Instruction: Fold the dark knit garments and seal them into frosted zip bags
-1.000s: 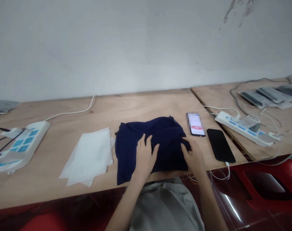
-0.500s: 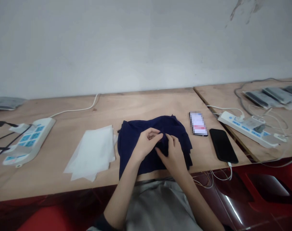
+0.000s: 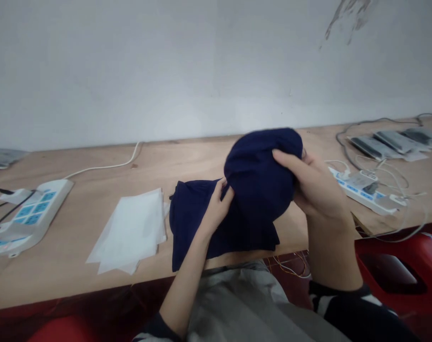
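A dark navy garment [image 3: 197, 218] lies at the front edge of the wooden table [image 3: 94, 161]. Part of it is lifted up into a rounded bundle [image 3: 262, 175]. My right hand [image 3: 315, 187] is closed on the right side of that lifted bundle, fingers wrapped over the cloth. My left hand [image 3: 217, 209] pinches the cloth at the lower left of the bundle, above the flat part of the garment. The two phones seen earlier are hidden behind the raised cloth and my right hand.
A stack of white sheets [image 3: 132, 230] lies left of the garment. A white power strip [image 3: 28, 213] with blue sockets sits at the far left, another strip [image 3: 365, 190] with cables at the right, and wrapped grey devices [image 3: 394, 142] beyond it.
Both hands were pressing and gathering the garment flat on the table. Now the right hand has lifted a bundle of it up and to the right, with the left hand still gripping the cloth.
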A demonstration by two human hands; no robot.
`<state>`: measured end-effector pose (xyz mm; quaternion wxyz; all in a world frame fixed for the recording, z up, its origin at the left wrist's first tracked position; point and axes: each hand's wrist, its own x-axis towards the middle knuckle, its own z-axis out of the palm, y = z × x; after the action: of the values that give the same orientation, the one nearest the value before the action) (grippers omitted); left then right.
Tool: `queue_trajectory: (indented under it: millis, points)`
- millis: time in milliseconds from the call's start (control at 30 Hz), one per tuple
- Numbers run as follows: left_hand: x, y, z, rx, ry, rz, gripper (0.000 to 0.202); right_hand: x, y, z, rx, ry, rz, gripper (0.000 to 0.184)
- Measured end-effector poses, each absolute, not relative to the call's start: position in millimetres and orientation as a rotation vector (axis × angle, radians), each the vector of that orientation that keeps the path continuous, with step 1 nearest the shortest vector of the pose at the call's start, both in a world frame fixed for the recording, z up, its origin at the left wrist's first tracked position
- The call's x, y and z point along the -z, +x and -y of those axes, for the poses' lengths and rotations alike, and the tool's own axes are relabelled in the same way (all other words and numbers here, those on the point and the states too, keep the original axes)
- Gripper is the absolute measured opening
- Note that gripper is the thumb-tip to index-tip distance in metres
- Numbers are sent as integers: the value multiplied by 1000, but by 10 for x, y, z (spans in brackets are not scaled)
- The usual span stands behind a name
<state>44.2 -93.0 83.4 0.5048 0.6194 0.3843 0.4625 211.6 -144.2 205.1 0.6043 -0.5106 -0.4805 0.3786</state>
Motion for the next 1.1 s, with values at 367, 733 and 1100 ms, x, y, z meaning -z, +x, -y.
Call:
queue_trajectory:
  millis: [367,733,1100]
  points:
    - [-927,-312,1127,-523,1262,-1103,51,-2311,2165,1153,-947,-828,972,15]
    - [-1087,-1361,998,-487,1320,-1238,40,-1005,2357,1864,-1196,-1276,473,30]
    - [-572,-1325,1668,-661,1998,-1486,36,-112,2502,2353,-570,-1626,1472,64]
